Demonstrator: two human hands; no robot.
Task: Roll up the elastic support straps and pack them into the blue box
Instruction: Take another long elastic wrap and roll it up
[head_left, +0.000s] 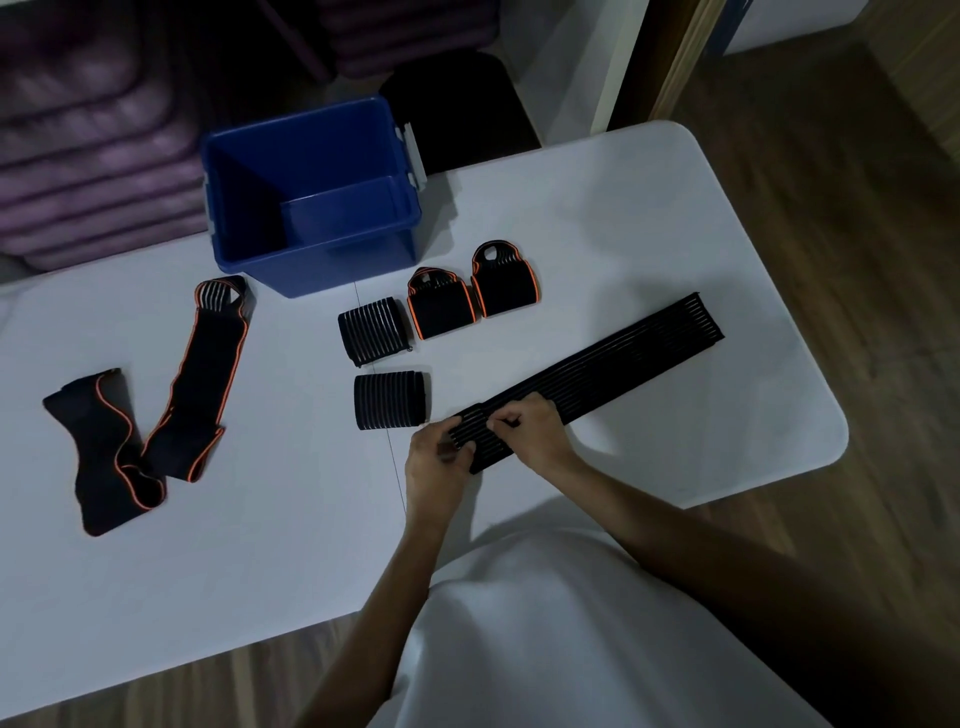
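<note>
I am working at the white table (623, 218), where the blue box (311, 208) is sitting open at the far edge. A long black strap (613, 364) is lying flat beside four rolled ones; my left hand (439, 467) and right hand (535, 431) are pinching its near end.

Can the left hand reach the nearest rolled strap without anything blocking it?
Probably yes. The rolled strap lies just beyond the left hand on bare table, nothing between, but the hand now grips the long strap.
</note>
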